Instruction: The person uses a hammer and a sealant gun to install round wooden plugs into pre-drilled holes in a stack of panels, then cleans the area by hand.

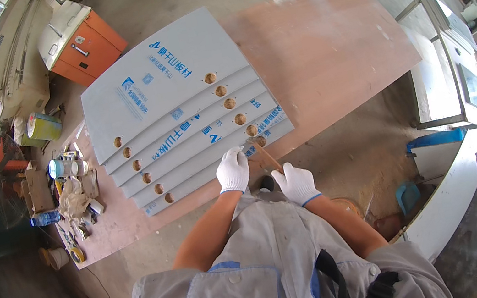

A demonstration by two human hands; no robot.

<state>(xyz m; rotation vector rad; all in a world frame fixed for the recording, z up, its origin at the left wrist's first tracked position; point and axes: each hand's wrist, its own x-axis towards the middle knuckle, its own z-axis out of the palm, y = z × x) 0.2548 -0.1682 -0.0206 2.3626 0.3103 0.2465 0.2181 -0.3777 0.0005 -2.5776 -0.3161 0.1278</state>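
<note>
Clutter of tins and tape (65, 198) crowding the left edge of the plywood surface (329, 50); stacked grey panels (174, 109) fanned mid-surface; left hand (233, 170) pressing the lowest panel's near edge, fingers curled; right hand (297, 183) grasping a thin stick (265, 157); bare plywood open rightward.

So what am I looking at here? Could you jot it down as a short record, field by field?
Place: workshop floor, seen from above
Surface: large reddish plywood sheet
Work: fanned stack of grey panels, each with round holes near both ends
Left hand: white glove, on the near panel's edge
Right hand: white glove, holding a thin wooden stick
Beside: clutter of tins and tape rolls
Behind: orange machine
</note>
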